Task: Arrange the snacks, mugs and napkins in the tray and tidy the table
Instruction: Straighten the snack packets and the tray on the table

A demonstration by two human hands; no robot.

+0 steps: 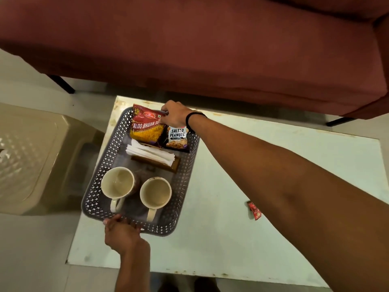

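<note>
A grey perforated tray (190, 163) sits at the left part of the white table (252, 186). In it stand two cream mugs, one on the left (117, 184) and one on the right (155, 193), handles toward me. Behind them white napkins (150, 153) sit in a brown holder. At the far end lie a red Aloo Bhujia packet (146, 127) and a dark Salted Peanuts packet (176, 138). My right hand (174, 114) grips the far tray rim beside the red packet's top. My left hand (121, 232) holds the near rim.
A small red sachet (254, 210) lies on the table to the right of the tray. A dark red sofa (200, 43) runs along the far side. A beige plastic stool (31, 157) stands to the left of the table.
</note>
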